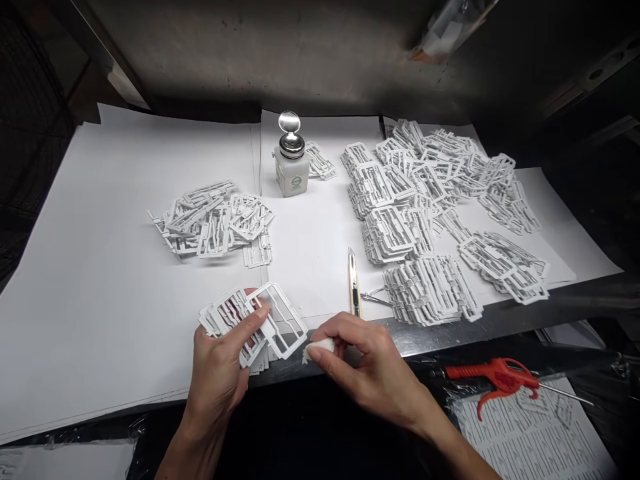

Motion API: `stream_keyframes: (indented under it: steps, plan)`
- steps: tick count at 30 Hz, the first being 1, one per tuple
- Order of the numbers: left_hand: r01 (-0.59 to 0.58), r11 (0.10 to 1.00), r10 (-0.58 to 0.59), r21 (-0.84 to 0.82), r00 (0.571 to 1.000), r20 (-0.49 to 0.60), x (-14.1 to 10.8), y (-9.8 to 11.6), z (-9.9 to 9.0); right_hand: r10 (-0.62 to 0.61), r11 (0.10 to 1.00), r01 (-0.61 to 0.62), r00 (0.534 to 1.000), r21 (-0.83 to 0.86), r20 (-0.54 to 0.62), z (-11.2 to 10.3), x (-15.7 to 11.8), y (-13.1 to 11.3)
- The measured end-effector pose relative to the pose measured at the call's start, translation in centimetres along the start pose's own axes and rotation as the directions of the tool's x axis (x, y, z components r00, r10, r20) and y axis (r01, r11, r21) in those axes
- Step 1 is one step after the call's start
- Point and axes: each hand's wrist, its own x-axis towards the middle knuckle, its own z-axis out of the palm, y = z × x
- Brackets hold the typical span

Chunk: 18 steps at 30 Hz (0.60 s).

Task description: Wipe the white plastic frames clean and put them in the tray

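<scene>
A fanned bunch of white plastic frames (235, 313) is gripped in my left hand (220, 367), near the table's front edge. My thumb presses the top white plastic frame (287, 327), which sticks out to the right, its openings crossed by thin bars. Just right of that frame, my right hand (367, 363) pinches a small white wad (323, 345) that looks like cotton or cloth, its fingers closed round it. The wad sits close to the frame's lower right corner; whether they touch I cannot tell. Behind my hands stands a white dispenser bottle (293, 175) with its metal lid raised.
A loose heap of frames (215, 223) lies on white paper at left. Stacks of frames (390, 233) and more piles (505, 263) fill the right side. A utility knife (355, 283) and tweezers (376, 299) lie nearby. A red air blow gun (500, 377) rests at lower right.
</scene>
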Motion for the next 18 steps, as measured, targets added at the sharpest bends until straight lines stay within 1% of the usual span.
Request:
stream_keyframes:
  steps: [2,5,6,8,10,11,14,16,18]
  plan:
    - [-0.028,1.0,0.028,0.002,1.0,-0.01,-0.2,0.0,0.2,-0.03,0.999,0.03,1.0,0.017,0.0,0.9,0.0,-0.2]
    - [-0.057,0.998,0.057,-0.002,0.998,-0.031,-0.3,-0.1,0.4,-0.081,0.997,0.081,0.997,-0.019,0.001,1.8,0.3,-0.1]
    - [-0.053,0.999,0.052,-0.006,0.998,-0.037,-0.3,-0.1,0.3,-0.085,0.996,0.084,0.996,-0.042,-0.024,1.8,0.3,0.1]
    - [-0.032,0.999,0.031,-0.017,0.999,-0.045,-0.2,0.0,0.2,-0.066,0.995,0.056,0.991,-0.082,-0.118,1.4,0.3,0.6]
    - [-0.016,1.0,0.015,-0.021,0.999,-0.045,-0.1,0.1,0.1,-0.016,0.996,-0.003,0.979,-0.094,-0.202,0.7,0.2,0.9]
    - [-0.012,1.0,0.011,-0.021,0.999,-0.045,0.0,0.1,0.0,0.015,0.995,-0.035,0.976,-0.088,-0.219,0.4,0.2,0.9]
    - [-0.013,1.0,0.012,-0.02,0.999,-0.045,0.1,0.2,0.1,0.09,0.995,-0.098,0.978,-0.034,-0.186,0.0,0.1,0.9]
    - [-0.014,1.0,0.013,-0.026,0.999,-0.037,0.1,0.3,0.1,0.097,0.995,-0.095,0.979,0.021,-0.177,0.3,0.2,0.7]
    - [-0.009,0.999,0.008,-0.034,1.0,-0.013,0.0,0.3,0.2,0.072,0.996,-0.06,0.981,0.073,-0.178,0.9,0.5,0.4]
